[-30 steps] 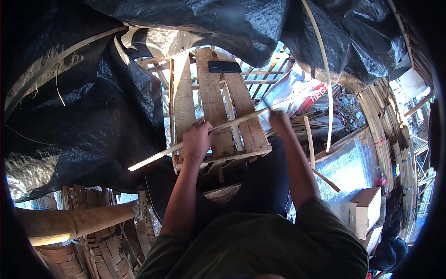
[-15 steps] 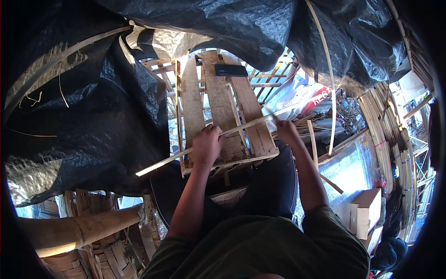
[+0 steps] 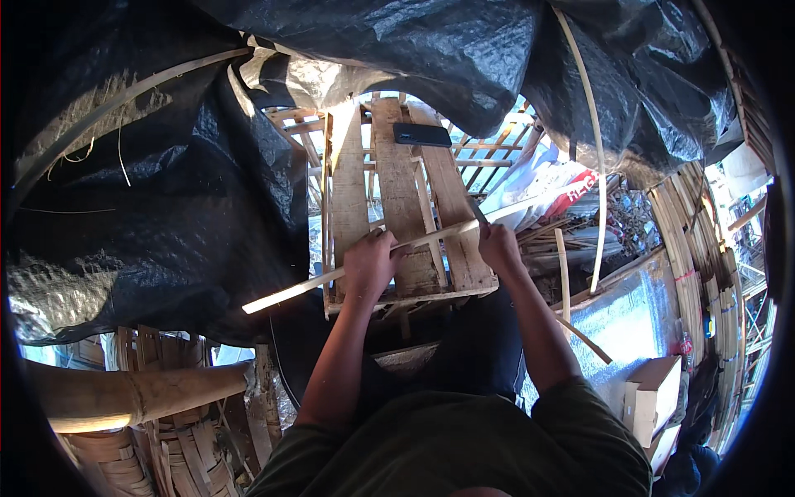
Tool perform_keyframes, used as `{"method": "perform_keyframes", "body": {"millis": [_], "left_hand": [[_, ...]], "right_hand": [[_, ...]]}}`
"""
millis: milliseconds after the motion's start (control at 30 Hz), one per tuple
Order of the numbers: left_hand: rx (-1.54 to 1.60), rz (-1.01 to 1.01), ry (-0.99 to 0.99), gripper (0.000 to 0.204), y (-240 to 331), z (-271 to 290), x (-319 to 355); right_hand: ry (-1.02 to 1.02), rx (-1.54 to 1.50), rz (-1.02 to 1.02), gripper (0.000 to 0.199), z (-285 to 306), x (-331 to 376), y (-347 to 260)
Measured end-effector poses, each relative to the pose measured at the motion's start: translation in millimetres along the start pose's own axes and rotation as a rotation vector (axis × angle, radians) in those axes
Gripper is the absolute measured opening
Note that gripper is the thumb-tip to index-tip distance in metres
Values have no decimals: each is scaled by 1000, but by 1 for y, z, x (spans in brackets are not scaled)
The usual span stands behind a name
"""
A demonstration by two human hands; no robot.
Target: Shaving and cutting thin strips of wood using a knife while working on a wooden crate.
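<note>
A long, pale bamboo strip (image 3: 290, 292) lies slantwise across a wooden slatted bench (image 3: 395, 195) in front of me. Closed around the strip's middle, my left hand (image 3: 371, 262) presses it down over the boards. My right hand (image 3: 501, 247) is closed on a knife (image 3: 475, 209), whose narrow dark blade points up and away beside the strip. The handle is hidden in my fist. Whether the blade touches the strip, I cannot tell. The strip's far end runs on to the right, past my right hand.
A dark phone (image 3: 422, 135) lies on the far boards. Black plastic sheeting (image 3: 166, 207) hangs at left and above. A white-and-red sack (image 3: 538, 184) is at far right, with bamboo sticks (image 3: 564, 273) nearer. A cardboard box (image 3: 654, 393) stands lower right; a thick bamboo pole (image 3: 149, 396) lies lower left.
My right hand with the knife has come slightly left and nearer, against the strip's line. My left hand stays closed on the strip. The whole view has shifted a little.
</note>
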State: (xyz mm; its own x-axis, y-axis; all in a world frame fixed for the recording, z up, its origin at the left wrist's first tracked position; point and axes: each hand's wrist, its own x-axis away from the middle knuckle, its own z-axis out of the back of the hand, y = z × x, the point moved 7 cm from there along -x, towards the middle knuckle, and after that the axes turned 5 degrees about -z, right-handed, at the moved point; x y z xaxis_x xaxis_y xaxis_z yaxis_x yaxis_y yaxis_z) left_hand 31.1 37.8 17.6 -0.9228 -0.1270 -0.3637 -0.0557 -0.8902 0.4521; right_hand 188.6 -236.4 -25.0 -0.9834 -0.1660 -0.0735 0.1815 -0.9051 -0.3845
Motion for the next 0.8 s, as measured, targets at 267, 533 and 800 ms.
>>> {"method": "perform_keyframes", "body": {"millis": [267,533,800], "left_hand": [[-22,18,-10,32,2,-1,-1],[-63,42,-23,33,4,-6,-2],[-79,5,-5,31,10,1,-1]], "right_hand": [[74,-139,19,50,6,-3,-2],[-24,-246,-75,45,-8,-15,24],[71,-315,-169,43,-2,-15,31]]}}
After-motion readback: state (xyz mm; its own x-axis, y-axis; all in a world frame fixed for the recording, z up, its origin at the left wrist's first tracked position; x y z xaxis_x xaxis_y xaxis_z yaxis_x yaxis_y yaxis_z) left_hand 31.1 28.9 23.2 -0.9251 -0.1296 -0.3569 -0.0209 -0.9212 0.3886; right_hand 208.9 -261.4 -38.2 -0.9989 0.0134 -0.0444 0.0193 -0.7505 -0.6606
